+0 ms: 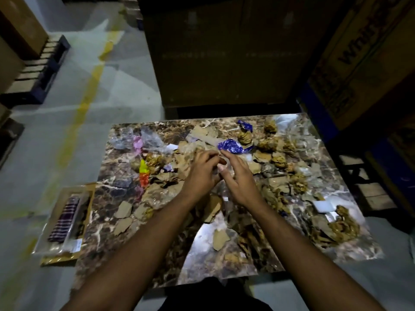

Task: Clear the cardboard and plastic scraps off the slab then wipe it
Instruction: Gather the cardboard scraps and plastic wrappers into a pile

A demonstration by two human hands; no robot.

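A brown marble slab (202, 250) is strewn with torn cardboard scraps (123, 209), crumpled brown paper balls (343, 225), clear plastic (149, 138) and a blue plastic wrapper (231, 147). Both of my hands meet over the middle of the slab. My left hand (202, 173) has its fingers curled over the scraps, and whether it holds anything is hidden. My right hand (239, 180) lies beside it with loosely bent fingers. Its fingertips reach the near edge of the blue wrapper.
A red and yellow wrapper (143, 173) and a pink scrap (138, 142) lie on the slab's left part. A flat box with a striped cloth (65, 218) sits on the floor at the left. Large cartons (224, 52) stand behind and to the right.
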